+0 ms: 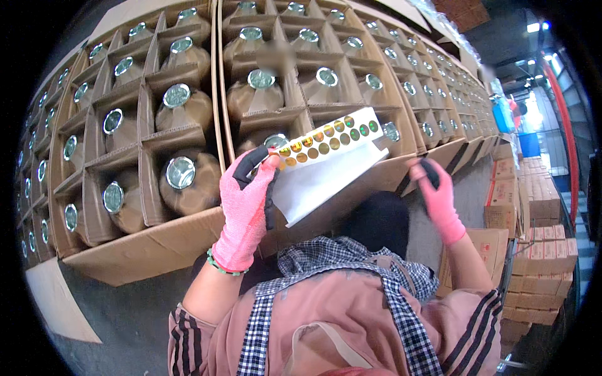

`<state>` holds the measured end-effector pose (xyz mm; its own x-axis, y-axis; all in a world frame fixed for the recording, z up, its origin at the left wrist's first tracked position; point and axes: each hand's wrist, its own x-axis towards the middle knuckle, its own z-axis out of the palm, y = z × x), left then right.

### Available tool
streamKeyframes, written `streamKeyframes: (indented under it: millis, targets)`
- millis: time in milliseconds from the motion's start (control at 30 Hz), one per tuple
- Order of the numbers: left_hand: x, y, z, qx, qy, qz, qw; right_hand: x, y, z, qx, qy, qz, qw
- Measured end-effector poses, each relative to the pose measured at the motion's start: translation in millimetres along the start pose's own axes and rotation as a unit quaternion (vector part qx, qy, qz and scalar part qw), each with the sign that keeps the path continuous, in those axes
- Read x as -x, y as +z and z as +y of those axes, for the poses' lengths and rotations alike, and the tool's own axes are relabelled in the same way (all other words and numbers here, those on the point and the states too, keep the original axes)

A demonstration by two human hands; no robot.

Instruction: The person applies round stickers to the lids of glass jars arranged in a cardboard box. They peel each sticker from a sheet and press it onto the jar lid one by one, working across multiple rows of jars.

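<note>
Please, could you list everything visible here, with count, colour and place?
Open divided cartons: several, brown, left and top.
Jars: many, clear with silvery tops, inside them.
Sticker sheet: at least one, white with gold and green dots, centre.
Stacked boxes: many, brown, right.
Red beam: one, red, far right.
Lights: several, white, upper right.
Checked apron: one, dark and white, lower centre.
Bracelet: one, green, lower centre-left.
Left grip: one, gloved pink and black, holding the sheet.
Right grip: one, gloved pink and black, right of the sheet.
</note>
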<state>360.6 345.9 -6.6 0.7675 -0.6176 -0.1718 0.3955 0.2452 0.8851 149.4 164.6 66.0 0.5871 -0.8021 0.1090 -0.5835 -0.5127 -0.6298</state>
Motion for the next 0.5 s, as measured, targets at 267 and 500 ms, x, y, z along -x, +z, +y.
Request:
streamKeyframes:
  millis: [267, 500]
  targets:
    - [3, 4, -13, 0.009, 0.004, 0.087, 0.996, 96, 56, 71, 0.253, -0.166, -0.464, 0.833]
    - [-3, 13, -38, -0.110, 0.019, 0.099, 0.989, 109, 62, 94, 0.002, 0.164, -0.743, 0.649]
